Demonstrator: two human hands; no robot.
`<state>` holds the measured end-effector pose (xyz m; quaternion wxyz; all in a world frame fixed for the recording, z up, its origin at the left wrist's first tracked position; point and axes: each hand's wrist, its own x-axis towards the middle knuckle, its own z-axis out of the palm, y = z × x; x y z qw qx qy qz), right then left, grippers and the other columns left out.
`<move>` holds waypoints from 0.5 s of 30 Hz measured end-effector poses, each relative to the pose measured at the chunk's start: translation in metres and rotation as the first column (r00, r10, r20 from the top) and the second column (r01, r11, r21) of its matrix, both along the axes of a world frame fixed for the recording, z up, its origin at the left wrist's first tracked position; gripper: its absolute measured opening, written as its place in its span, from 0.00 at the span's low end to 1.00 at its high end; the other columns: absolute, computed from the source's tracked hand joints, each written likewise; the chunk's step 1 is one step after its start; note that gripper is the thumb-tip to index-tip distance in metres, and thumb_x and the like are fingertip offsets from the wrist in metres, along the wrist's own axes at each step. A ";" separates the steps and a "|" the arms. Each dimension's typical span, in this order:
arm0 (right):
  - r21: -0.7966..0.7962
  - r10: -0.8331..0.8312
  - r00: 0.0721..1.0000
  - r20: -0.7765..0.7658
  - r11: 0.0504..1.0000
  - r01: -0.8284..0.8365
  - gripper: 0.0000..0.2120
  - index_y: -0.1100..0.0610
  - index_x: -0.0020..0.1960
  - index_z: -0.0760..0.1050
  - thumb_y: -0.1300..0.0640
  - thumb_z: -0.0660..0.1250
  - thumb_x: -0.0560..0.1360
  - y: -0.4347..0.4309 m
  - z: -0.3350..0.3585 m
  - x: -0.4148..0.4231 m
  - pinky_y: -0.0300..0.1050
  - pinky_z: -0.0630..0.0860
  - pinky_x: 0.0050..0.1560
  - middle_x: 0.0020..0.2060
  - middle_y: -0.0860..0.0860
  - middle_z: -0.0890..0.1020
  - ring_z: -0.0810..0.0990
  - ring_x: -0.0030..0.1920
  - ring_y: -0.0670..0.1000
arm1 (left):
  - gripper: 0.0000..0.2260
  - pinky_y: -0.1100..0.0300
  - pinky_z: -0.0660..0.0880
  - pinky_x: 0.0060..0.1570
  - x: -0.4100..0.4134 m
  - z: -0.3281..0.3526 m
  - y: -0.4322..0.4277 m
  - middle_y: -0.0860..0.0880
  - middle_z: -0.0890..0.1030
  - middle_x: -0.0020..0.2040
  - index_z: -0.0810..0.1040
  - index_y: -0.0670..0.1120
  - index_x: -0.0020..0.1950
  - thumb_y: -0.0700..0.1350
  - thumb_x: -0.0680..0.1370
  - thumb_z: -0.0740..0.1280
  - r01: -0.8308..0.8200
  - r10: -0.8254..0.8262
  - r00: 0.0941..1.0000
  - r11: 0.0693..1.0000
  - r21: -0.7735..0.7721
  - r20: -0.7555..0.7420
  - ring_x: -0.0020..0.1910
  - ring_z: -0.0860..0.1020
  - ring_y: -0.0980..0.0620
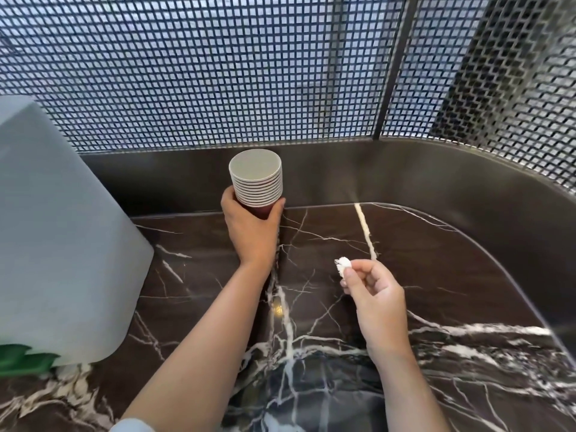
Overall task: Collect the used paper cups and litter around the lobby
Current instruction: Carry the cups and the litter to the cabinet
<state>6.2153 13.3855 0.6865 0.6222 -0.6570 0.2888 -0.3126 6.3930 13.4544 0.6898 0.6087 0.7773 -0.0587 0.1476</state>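
Observation:
A stack of several nested paper cups [256,180], white rims over a dark red body, stands upright near the back of the dark marble counter [420,275]. My left hand [249,232] grips the stack round its lower part. To the right and nearer me, my right hand [371,294] is raised above the counter. It pinches a small crumpled white scrap of paper [343,265] between thumb and fingertips. The cup bottoms are hidden by my left hand.
A large pale grey-blue box-like object [56,232] fills the left side of the counter, with something green [25,360] at its base. A dark metal upstand [405,173] and a black mesh screen [249,67] close off the back and right.

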 end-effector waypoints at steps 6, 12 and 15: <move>-0.016 0.008 1.000 -0.011 1.000 -0.008 0.07 0.49 0.41 0.76 0.60 0.66 0.73 0.000 0.001 -0.002 0.36 0.75 0.41 0.35 0.48 0.80 0.78 0.37 0.45 | 0.40 0.57 0.68 0.63 -0.004 0.002 -0.001 0.47 0.70 0.66 0.60 0.45 0.70 0.51 0.64 0.77 0.025 -0.024 0.999 0.999 0.021 -0.031 0.65 0.69 0.49; -0.113 0.019 1.000 -0.014 0.993 -0.020 0.08 0.47 0.41 0.75 0.60 0.66 0.74 0.002 0.009 -0.004 0.33 0.75 0.40 0.35 0.47 0.80 0.78 0.37 0.43 | 0.45 0.52 0.65 0.68 -0.018 0.009 0.011 0.48 0.65 0.71 0.53 0.47 0.74 0.51 0.65 0.77 0.071 -0.070 0.994 0.997 0.012 -0.083 0.68 0.64 0.54; -0.180 0.018 0.999 -0.034 0.983 -0.024 0.08 0.47 0.42 0.75 0.60 0.66 0.74 0.002 0.014 -0.009 0.31 0.74 0.39 0.36 0.46 0.80 0.78 0.37 0.41 | 0.40 0.56 0.68 0.66 -0.043 0.012 0.024 0.48 0.65 0.71 0.52 0.47 0.75 0.48 0.71 0.73 0.119 -0.129 0.987 0.987 -0.110 -0.091 0.65 0.66 0.59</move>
